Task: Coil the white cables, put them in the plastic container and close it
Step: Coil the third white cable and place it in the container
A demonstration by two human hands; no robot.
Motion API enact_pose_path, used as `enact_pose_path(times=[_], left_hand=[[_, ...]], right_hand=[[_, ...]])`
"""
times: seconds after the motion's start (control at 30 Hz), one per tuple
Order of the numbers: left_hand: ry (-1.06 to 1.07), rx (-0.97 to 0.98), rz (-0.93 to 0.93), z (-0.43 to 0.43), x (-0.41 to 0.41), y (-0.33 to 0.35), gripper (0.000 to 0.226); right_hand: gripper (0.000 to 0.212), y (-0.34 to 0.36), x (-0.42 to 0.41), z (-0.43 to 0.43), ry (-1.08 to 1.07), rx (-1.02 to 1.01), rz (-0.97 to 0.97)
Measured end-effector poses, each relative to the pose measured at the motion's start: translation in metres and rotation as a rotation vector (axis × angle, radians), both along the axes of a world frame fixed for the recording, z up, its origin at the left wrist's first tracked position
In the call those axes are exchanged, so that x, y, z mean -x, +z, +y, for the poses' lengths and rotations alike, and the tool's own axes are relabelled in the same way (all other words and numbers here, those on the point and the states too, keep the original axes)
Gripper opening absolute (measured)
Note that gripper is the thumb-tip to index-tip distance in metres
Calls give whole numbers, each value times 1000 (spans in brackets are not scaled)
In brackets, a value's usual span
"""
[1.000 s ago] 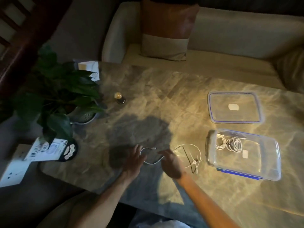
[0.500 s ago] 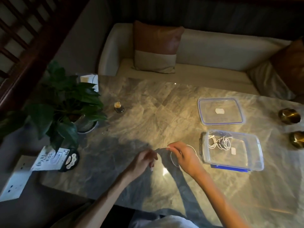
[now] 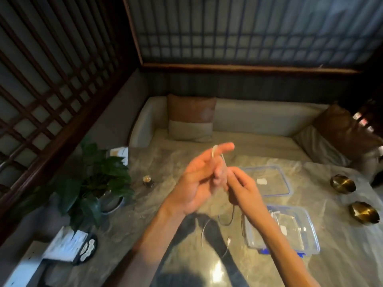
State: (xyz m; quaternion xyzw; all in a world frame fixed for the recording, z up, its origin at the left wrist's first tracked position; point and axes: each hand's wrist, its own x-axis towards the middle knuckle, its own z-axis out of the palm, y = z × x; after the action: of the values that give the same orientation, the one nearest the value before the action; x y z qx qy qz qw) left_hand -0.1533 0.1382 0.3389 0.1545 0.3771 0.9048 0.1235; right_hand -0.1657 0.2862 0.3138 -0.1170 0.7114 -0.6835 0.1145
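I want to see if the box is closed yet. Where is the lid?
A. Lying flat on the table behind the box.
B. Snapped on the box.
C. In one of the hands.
A: the lid lies flat on the table just beyond the open container, while the left hand and right hand hold the white cable.

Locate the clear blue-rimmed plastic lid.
Head view, right of centre: the clear blue-rimmed plastic lid lies on the marble table, just beyond the open clear plastic container.
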Motion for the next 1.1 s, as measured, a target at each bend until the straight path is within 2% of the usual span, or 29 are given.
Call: enact_pose_path(times=[0.07, 0.13, 0.2, 0.23, 0.27, 0.33, 0.4, 0.5, 0.53, 0.6, 0.63, 0.67, 0.7, 0.73, 0.77, 0.8, 0.83, 0.87, 0.9, 0.93, 1.0, 1.03, 1.07, 1.1], left_hand=[[182, 143, 74, 11, 29, 36, 47], [363, 430, 173, 21, 50, 59, 42], [384, 809, 334, 33, 54, 69, 33], [334, 944, 419, 41, 50, 72, 28], [270, 989, 458, 48, 40, 75, 26], [208, 833, 452, 66, 14, 80, 30], [195, 670, 449, 88, -11, 90, 48], [81, 451, 458, 111, -32, 115, 70], [53, 340, 459, 113, -30, 124, 71], [44, 87, 415, 109, -14, 143, 76], [76, 14, 364, 105, -3, 149, 80], [133, 10, 306, 103, 9, 151, 84], [222, 97, 264, 102, 21, 148, 89], [308, 280, 264, 105, 26, 144, 92], [356, 538, 303, 108, 24, 136, 92], [324, 752, 355, 114, 19, 124, 87], [256, 905, 395, 119, 11, 106, 78], [197, 957, 402, 121, -1, 92, 70], [120, 897, 390, 120, -14, 82, 68], [-22, 778, 379, 118, -24, 80, 71], [-302, 382, 354, 112, -36, 98, 82], [-326, 208, 379, 108, -35, 111, 87], [-321, 19, 374, 107, -27, 125, 89], [-239, -88, 326, 103, -19, 135, 90]], right_hand=[[37, 28, -11, 4, 91, -78, 17], [29, 52, -22, 20, 186, -322, 145], [25, 83, -29, 45, 223, -627, 410], [26, 103, -30, 60, 176, -709, 576], [26, 126, -30, 76, 90, -744, 726], [22, 164, -28, 105, -88, -718, 960], [19, 188, -20, 126, -201, -560, 1015], [10, 198, 3, 130, -241, -221, 808], [16, 196, 8, 122, -212, -172, 711], [42, 172, 2, 105, -131, -249, 551], [47, 154, -9, 97, -77, -320, 475], [39, 139, -24, 91, -23, -375, 417], [24, 132, -41, 90, 41, -449, 408], [19, 133, -53, 95, 76, -568, 490], [30, 144, -57, 106, 58, -716, 636], [38, 157, -51, 120, -23, -853, 796], [37, 176, -44, 136, -146, -925, 946], [30, 195, -36, 152, -234, -929, 1070], [24, 209, -29, 163, -263, -896, 1160], [20, 217, -20, 169, -209, -777, 1157], [12, 210, 1, 155, -40, -439, 929], [13, 196, 9, 139, 7, -325, 766], [19, 179, 12, 121, 10, -285, 620], [25, 159, 9, 104, 4, -302, 516]])
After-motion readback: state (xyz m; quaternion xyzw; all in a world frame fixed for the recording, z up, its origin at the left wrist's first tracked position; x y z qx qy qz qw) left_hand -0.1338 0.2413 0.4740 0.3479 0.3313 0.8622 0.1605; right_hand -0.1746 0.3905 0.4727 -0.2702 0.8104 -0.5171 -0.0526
